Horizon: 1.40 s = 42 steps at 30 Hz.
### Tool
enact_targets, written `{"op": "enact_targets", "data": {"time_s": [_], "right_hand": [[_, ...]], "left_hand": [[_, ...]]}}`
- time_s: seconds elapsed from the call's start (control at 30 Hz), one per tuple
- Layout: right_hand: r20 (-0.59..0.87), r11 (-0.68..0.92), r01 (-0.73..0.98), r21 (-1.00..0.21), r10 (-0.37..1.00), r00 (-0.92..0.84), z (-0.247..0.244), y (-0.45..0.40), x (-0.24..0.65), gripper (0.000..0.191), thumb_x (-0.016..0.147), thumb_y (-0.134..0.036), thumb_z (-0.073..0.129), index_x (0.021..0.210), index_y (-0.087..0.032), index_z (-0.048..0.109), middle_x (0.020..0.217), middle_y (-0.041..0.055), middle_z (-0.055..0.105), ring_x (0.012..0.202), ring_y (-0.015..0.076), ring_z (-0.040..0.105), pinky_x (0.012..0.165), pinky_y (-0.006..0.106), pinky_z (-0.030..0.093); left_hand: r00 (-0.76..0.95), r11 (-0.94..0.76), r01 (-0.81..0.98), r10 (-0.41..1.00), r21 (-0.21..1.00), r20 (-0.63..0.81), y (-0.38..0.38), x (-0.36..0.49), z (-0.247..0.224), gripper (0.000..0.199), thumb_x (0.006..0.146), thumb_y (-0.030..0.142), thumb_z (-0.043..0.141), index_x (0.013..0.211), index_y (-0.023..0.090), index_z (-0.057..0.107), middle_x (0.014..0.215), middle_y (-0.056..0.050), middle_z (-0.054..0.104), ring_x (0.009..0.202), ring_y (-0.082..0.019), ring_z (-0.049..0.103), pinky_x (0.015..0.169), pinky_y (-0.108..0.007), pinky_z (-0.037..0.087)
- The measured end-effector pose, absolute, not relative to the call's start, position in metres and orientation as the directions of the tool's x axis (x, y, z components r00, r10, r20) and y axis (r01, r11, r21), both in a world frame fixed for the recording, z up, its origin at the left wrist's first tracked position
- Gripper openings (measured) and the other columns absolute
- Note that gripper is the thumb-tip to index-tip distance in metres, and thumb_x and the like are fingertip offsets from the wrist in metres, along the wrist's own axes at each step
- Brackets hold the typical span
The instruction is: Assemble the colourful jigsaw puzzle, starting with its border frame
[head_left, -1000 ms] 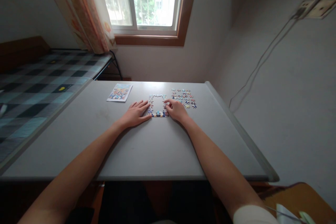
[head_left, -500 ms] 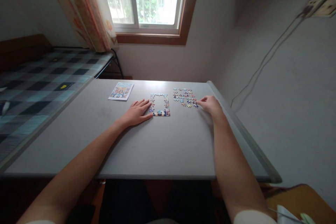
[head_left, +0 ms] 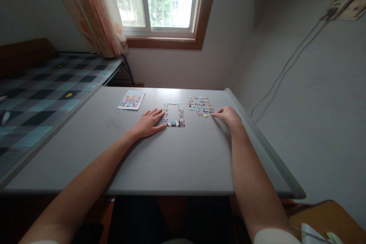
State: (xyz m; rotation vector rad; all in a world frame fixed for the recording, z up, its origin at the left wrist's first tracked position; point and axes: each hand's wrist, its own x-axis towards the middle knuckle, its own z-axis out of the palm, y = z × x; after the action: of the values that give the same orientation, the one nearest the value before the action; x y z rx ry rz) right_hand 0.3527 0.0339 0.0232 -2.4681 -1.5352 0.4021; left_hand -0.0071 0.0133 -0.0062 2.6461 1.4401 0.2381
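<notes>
A joined jigsaw border (head_left: 173, 124) lies on the grey table, with a bare rectangle of tabletop inside it. My left hand (head_left: 148, 122) rests flat with fingers spread, its fingertips on the border's left edge. Right of the border, loose puzzle pieces (head_left: 200, 103) are spread in a group. At the near right corner of that group, my right hand (head_left: 228, 116) has thumb and fingers pinched together on a small dark puzzle piece (head_left: 212, 115), mostly covered by the fingertips.
A printed picture sheet (head_left: 132, 100) lies at the table's back left. The table (head_left: 171, 160) stands near the wall on the right, where a cable hangs from a socket (head_left: 344, 8). A bed (head_left: 57, 87) with a checked cover is at the left.
My right hand has shifted slightly left and nearer to me, at the near corner of the loose pieces. My left hand stays on the border.
</notes>
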Motion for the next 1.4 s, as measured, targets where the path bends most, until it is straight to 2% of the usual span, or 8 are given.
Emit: {"op": "enact_targets", "data": {"time_s": [0.3,0.37,0.5,0.67,0.87,1.07,1.4], "right_hand": [[-0.085,-0.424,0.848,-0.317,0.903,0.42,0.022,0.032,0.35,0.028,0.07,-0.045,0.069,0.084,-0.021,0.073,0.091,0.0098,0.072,0.086,0.0235,0.065,0.072,0.03,0.046],[-0.002,-0.362,0.865,-0.348,0.923,0.385,0.022,0.032,0.346,0.025,0.073,-0.041,0.066,0.086,-0.02,0.072,0.091,0.009,0.071,0.085,0.0214,0.065,0.072,0.028,0.046],[0.186,-0.132,0.906,-0.402,0.957,0.222,0.022,0.039,0.324,0.022,0.079,-0.036,0.061,0.091,-0.02,0.071,0.093,0.0068,0.07,0.085,0.0181,0.063,0.076,0.026,0.045],[0.184,-0.019,0.932,-0.362,0.979,0.091,0.025,0.06,0.285,0.023,0.079,-0.04,0.062,0.088,-0.021,0.072,0.097,0.0082,0.069,0.092,0.0205,0.062,0.083,0.031,0.044],[0.096,-0.121,0.95,-0.289,0.983,0.154,0.022,0.074,0.264,0.03,0.079,-0.046,0.062,0.089,-0.021,0.073,0.105,0.0117,0.068,0.101,0.0253,0.059,0.088,0.039,0.042],[0.139,-0.135,0.962,-0.237,0.975,0.171,0.014,0.076,0.263,0.032,0.078,-0.044,0.064,0.094,-0.017,0.073,0.111,0.0152,0.064,0.107,0.029,0.055,0.09,0.041,0.042],[0.063,-0.203,0.911,-0.358,0.969,0.24,0.013,0.08,0.263,0.024,0.074,-0.037,0.067,0.091,-0.022,0.075,0.1,0.0103,0.07,0.099,0.0261,0.061,0.086,0.036,0.044]], "left_hand": [[0.54,-0.545,0.821,0.838,0.169,0.08,0.014,-0.007,-0.006,0.072,0.09,0.065,0.033,0.147,0.021,0.036,0.155,-0.004,0.028,0.144,-0.026,0.021,0.116,-0.042,0.017],[0.539,-0.545,0.821,0.838,0.17,0.08,0.014,-0.007,-0.007,0.072,0.09,0.066,0.032,0.147,0.021,0.035,0.155,-0.004,0.027,0.144,-0.026,0.021,0.116,-0.042,0.017],[0.541,-0.546,0.819,0.837,0.176,0.08,0.015,-0.007,-0.008,0.072,0.09,0.066,0.031,0.147,0.023,0.035,0.155,-0.004,0.027,0.144,-0.027,0.021,0.116,-0.042,0.017],[0.535,-0.542,0.821,0.84,0.18,0.088,0.015,-0.008,-0.008,0.072,0.09,0.067,0.031,0.147,0.023,0.035,0.155,-0.003,0.028,0.144,-0.026,0.021,0.117,-0.042,0.017],[0.541,-0.547,0.819,0.837,0.176,0.085,0.014,-0.007,-0.007,0.073,0.09,0.067,0.032,0.147,0.022,0.035,0.155,-0.004,0.027,0.144,-0.026,0.021,0.117,-0.043,0.017],[0.542,-0.548,0.816,0.836,0.183,0.089,0.014,-0.007,-0.008,0.072,0.09,0.067,0.032,0.147,0.023,0.035,0.155,-0.004,0.028,0.144,-0.026,0.021,0.117,-0.043,0.016],[0.546,-0.552,0.813,0.833,0.186,0.086,0.015,-0.007,-0.008,0.071,0.09,0.066,0.033,0.147,0.023,0.035,0.155,-0.004,0.027,0.144,-0.026,0.021,0.117,-0.044,0.016]]}}
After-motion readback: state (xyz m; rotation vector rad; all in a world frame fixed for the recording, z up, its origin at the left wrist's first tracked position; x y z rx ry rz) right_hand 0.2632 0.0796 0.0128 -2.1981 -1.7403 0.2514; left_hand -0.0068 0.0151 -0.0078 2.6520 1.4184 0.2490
